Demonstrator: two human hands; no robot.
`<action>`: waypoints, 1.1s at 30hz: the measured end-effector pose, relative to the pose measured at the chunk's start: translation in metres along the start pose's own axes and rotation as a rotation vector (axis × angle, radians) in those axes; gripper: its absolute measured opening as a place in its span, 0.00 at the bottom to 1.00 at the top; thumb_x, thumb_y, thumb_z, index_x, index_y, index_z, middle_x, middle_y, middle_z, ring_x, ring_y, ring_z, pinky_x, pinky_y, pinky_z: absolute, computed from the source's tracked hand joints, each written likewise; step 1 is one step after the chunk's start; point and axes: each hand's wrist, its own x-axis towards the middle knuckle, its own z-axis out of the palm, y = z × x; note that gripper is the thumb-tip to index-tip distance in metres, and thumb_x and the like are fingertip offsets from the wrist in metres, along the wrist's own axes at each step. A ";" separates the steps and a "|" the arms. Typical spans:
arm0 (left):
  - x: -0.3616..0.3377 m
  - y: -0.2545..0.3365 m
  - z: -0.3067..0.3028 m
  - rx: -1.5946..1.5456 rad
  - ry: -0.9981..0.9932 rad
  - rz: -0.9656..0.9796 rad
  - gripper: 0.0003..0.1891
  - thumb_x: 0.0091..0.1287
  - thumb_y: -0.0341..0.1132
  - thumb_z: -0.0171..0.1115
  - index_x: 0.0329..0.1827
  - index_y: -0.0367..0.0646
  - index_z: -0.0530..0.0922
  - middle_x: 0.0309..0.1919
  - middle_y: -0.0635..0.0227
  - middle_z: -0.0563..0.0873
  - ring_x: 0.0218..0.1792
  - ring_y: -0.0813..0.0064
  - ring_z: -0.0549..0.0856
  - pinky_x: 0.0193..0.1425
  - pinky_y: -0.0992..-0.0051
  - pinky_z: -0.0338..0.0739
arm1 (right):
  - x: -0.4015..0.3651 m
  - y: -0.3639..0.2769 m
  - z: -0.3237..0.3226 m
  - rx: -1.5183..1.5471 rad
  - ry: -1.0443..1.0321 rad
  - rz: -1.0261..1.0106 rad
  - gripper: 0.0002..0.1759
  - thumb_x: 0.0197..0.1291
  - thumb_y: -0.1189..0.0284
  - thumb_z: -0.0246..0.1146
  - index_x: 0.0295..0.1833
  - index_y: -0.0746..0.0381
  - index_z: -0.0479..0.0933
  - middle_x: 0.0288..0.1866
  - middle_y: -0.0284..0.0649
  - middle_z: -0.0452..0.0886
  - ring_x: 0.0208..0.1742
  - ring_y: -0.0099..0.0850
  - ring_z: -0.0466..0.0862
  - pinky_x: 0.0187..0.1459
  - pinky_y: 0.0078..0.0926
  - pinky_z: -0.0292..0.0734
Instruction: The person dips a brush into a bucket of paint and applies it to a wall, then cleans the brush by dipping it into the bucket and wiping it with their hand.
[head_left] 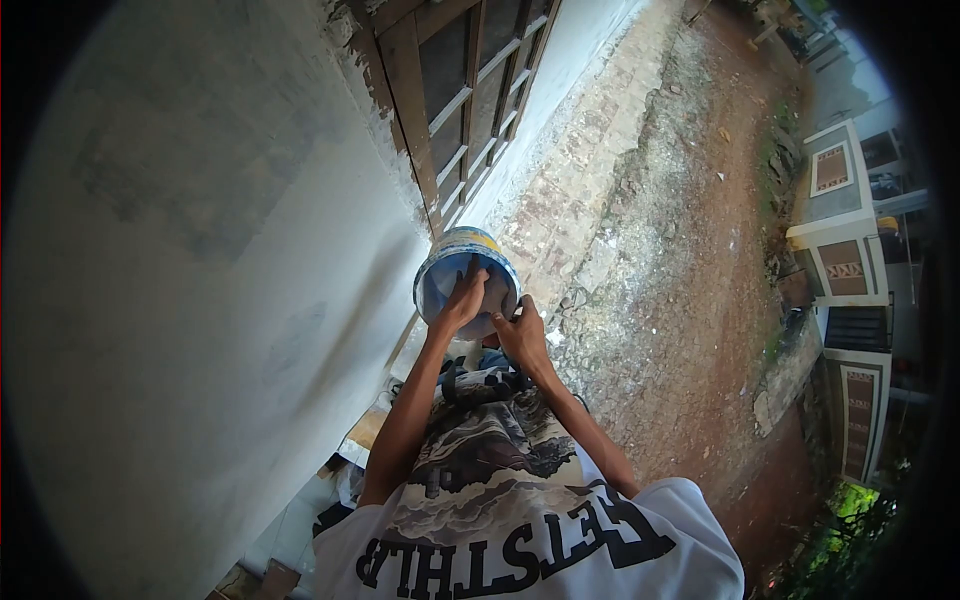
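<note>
A blue paint bucket [430, 285] hangs tilted in front of my body, its mouth facing me. White and yellow smears mark its rim and side. My left hand [466, 298] reaches into the bucket with fingers stretched out and apart; I see nothing held in them. At the lower right of the rim, my right hand [524, 338] grips the bucket's edge, thumb on the inner side and fingers over the outside. What lies at the bottom of the bucket is partly hidden by my left hand.
A patchy grey-white wall [230, 250] rises close on my left, with a brown-framed window [470, 90] beyond it. Rough stony ground [670, 280] runs along the right. Past it stand fence panels [845, 260]. Several items, including brown blocks [275, 580], lie behind my left side.
</note>
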 end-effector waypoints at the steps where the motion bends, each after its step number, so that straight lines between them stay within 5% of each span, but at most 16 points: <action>1: 0.001 -0.003 0.000 0.013 -0.014 0.012 0.34 0.75 0.51 0.33 0.75 0.32 0.54 0.74 0.45 0.60 0.74 0.51 0.60 0.77 0.64 0.53 | 0.000 -0.001 0.000 -0.001 0.000 0.007 0.18 0.61 0.75 0.60 0.50 0.74 0.63 0.32 0.57 0.83 0.28 0.40 0.88 0.28 0.32 0.82; 8: -0.005 0.010 -0.017 0.431 -0.056 0.094 0.34 0.75 0.50 0.33 0.74 0.30 0.54 0.74 0.41 0.56 0.72 0.44 0.61 0.78 0.58 0.50 | 0.001 0.002 0.000 0.036 -0.007 0.025 0.19 0.61 0.74 0.61 0.50 0.73 0.63 0.35 0.58 0.83 0.28 0.40 0.88 0.28 0.31 0.82; 14: -0.036 0.034 -0.018 0.573 0.138 0.168 0.26 0.75 0.43 0.38 0.66 0.32 0.67 0.70 0.39 0.63 0.66 0.37 0.68 0.75 0.53 0.55 | -0.001 -0.005 -0.002 0.048 -0.015 0.044 0.19 0.62 0.74 0.61 0.51 0.74 0.63 0.36 0.57 0.83 0.28 0.40 0.88 0.27 0.30 0.82; 16: -0.024 0.008 -0.020 1.004 0.115 0.430 0.20 0.73 0.39 0.42 0.61 0.36 0.71 0.69 0.36 0.64 0.65 0.35 0.69 0.72 0.47 0.60 | -0.004 -0.010 -0.002 0.036 -0.010 0.036 0.19 0.61 0.74 0.60 0.51 0.74 0.62 0.35 0.57 0.83 0.28 0.40 0.88 0.27 0.30 0.82; 29: -0.042 0.010 -0.018 1.085 -0.024 0.392 0.21 0.74 0.39 0.42 0.66 0.41 0.69 0.68 0.30 0.61 0.65 0.36 0.71 0.70 0.48 0.63 | -0.002 -0.006 -0.002 0.098 0.005 0.055 0.21 0.61 0.77 0.61 0.54 0.75 0.62 0.37 0.58 0.83 0.29 0.42 0.88 0.27 0.31 0.82; 31: -0.051 0.014 -0.013 0.804 0.224 0.248 0.24 0.76 0.41 0.43 0.72 0.40 0.63 0.65 0.31 0.68 0.62 0.40 0.75 0.70 0.53 0.65 | 0.003 0.002 -0.003 0.076 -0.007 0.057 0.22 0.61 0.77 0.61 0.55 0.75 0.62 0.38 0.59 0.83 0.29 0.42 0.88 0.27 0.31 0.82; 33: -0.081 0.059 -0.027 0.644 0.113 0.208 0.26 0.76 0.41 0.44 0.73 0.39 0.61 0.63 0.33 0.71 0.61 0.43 0.77 0.68 0.56 0.67 | 0.002 0.004 -0.005 0.075 -0.001 0.060 0.22 0.61 0.76 0.62 0.55 0.76 0.62 0.39 0.59 0.83 0.29 0.42 0.88 0.27 0.31 0.82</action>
